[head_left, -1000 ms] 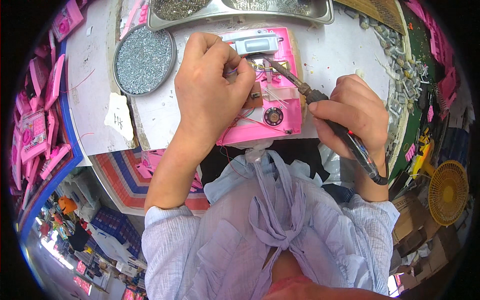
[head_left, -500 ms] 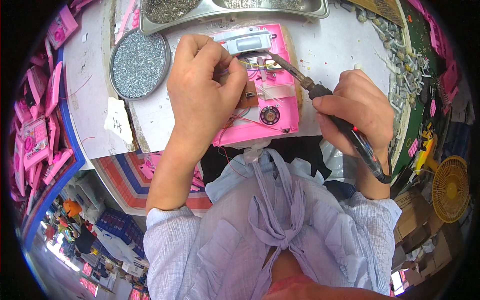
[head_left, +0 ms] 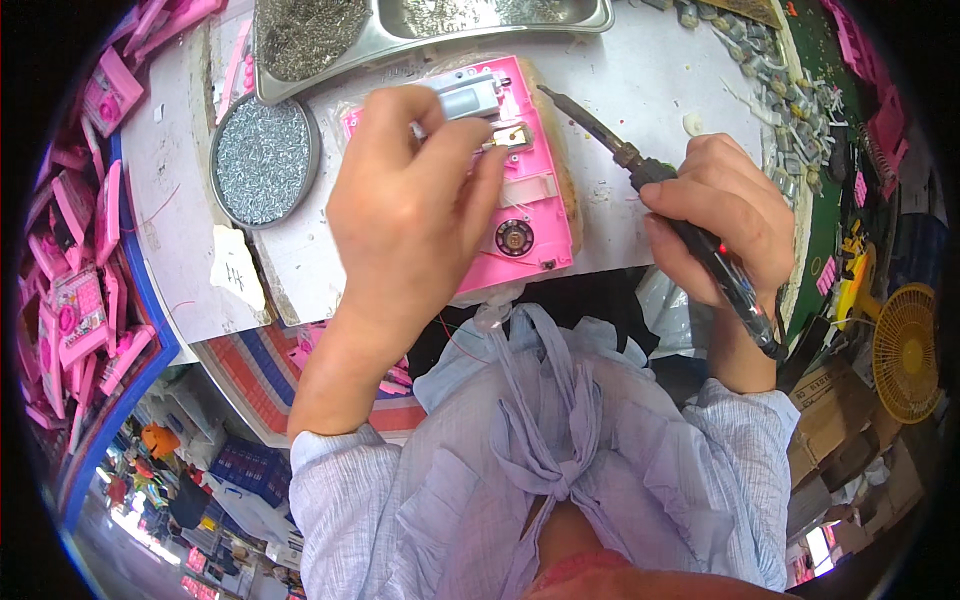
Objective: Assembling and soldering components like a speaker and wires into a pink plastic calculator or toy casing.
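Note:
A pink plastic housing (head_left: 480, 271) lies on the table, holding a grey battery compartment (head_left: 470, 99), a small metal motor (head_left: 513, 137) and a round speaker (head_left: 515, 237). Over its left half, my left hand (head_left: 405, 205) is closed in a pinch, fingertips beside the motor. Whatever is between those fingers is hidden, and the hand covers the wiring beneath. My right hand (head_left: 725, 215) grips a soldering iron (head_left: 655, 175) with a dark handle and a small red light. Its tip points up and left, just beyond the housing's right edge, apart from it.
A round dish of small metal pins (head_left: 264, 160) stands left of the housing. Behind is a metal tray (head_left: 400, 45) with small metal parts. Pink housings (head_left: 80, 310) pile up at far left; small motors (head_left: 765, 110) lie at the back right. A yellow fan (head_left: 905, 340) stands at right.
The soldering iron's tip has drawn away from the motor area to beyond the housing's right edge. My left hand has turned and now covers the brown circuit board and wires that showed before.

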A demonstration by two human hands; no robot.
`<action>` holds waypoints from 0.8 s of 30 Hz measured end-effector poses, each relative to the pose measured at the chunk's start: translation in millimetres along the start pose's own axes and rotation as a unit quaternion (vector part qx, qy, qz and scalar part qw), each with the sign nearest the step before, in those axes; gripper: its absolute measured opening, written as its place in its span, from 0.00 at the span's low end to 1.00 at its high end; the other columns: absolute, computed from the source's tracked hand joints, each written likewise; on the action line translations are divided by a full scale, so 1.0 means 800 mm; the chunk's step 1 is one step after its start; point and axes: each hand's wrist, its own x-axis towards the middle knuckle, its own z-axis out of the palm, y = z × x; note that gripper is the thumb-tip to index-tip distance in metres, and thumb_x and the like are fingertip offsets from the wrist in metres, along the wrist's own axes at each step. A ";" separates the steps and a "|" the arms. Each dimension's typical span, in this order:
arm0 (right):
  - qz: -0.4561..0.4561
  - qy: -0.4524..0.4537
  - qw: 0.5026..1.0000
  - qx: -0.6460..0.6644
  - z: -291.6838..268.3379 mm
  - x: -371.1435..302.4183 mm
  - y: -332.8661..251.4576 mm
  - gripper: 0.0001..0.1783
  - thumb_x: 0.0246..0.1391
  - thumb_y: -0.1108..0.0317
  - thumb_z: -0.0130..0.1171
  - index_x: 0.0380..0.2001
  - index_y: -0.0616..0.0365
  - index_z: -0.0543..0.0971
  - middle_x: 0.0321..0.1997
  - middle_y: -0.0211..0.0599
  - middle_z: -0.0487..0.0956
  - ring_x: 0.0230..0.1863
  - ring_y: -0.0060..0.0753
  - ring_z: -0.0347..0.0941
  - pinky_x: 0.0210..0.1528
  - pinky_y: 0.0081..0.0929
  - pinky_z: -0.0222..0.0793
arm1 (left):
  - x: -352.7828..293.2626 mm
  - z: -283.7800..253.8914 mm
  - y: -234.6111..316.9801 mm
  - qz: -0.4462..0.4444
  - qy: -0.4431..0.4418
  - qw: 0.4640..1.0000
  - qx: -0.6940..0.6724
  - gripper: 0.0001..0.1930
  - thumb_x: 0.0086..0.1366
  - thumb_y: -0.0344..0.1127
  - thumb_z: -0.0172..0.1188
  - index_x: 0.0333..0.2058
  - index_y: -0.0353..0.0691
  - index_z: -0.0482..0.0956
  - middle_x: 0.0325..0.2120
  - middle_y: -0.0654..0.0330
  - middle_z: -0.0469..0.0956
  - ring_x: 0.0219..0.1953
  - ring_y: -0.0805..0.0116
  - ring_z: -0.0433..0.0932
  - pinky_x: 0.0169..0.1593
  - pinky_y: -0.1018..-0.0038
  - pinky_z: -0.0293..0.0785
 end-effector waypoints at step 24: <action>0.037 0.028 0.999 0.013 -0.011 -0.019 0.003 0.22 0.36 0.83 0.71 0.40 0.61 0.84 0.22 0.35 0.74 0.22 0.35 0.70 0.27 0.28 0.64 | -0.020 0.000 -0.015 0.097 -0.137 0.984 -0.059 0.10 0.55 0.27 0.70 0.37 0.40 0.85 0.35 0.58 0.82 0.36 0.61 0.82 0.38 0.69 0.78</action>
